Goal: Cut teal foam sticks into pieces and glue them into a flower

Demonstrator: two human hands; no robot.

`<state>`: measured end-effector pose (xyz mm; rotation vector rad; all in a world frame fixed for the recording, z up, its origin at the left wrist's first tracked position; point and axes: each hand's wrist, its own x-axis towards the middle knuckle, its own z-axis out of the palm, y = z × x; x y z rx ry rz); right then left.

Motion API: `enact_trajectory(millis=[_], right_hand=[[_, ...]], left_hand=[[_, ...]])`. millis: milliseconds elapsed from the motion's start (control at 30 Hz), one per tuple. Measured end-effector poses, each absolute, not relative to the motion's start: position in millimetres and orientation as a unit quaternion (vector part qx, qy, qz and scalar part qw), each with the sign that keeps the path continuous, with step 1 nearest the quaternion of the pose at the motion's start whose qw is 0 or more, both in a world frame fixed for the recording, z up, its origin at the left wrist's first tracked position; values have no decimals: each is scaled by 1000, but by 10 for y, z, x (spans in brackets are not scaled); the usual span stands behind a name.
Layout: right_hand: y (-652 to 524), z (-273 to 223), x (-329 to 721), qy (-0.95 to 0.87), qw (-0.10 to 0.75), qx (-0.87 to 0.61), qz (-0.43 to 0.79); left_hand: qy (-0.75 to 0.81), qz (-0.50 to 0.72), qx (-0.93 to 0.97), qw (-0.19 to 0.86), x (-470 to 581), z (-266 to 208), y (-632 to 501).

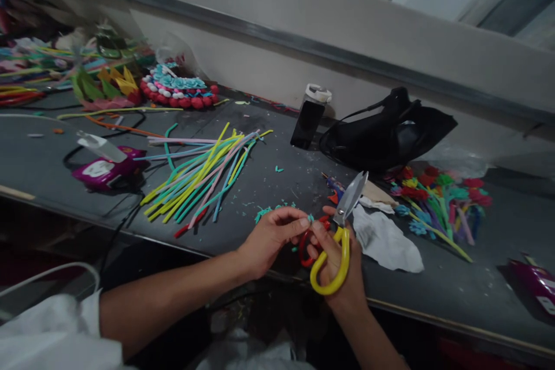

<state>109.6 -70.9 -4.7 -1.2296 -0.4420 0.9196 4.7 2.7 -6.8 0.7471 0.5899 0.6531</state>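
My left hand [269, 240] is closed in a pinch on a small teal fuzzy piece [310, 218] above the table's front edge. My right hand [353, 269] meets it there, thumb and fingertips against the same piece. Held in the right palm are scissors [350, 199] with one yellow and one red handle, blades pointing up and away. Teal clippings [264, 213] lie just beyond my left hand. A bundle of yellow, teal, pink and blue pipe cleaners [208, 167] is spread to the left.
A purple glue gun [110, 169] stands at left, another purple device [533, 283] at far right. Behind are a dark bottle [307, 121] and a black bag [381, 133]. White cloth [385, 240] and pipe-cleaner flowers [446, 199] lie right; beaded pieces [180, 89] sit back left.
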Motion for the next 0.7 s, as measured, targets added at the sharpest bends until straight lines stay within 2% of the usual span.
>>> enact_trajectory(millis=[167,467,700], right_hand=[[-743,-76,1097,-213,700,-534,424],[-750,-145,1180,-266,699,-511,424],[-782,-110,1153,-263,682,-535,424]], left_hand=[[279,324,396,813,40,-73,4],[184,236,369,880,-2,-56,43],[205,258,340,881,-18,-46,30]])
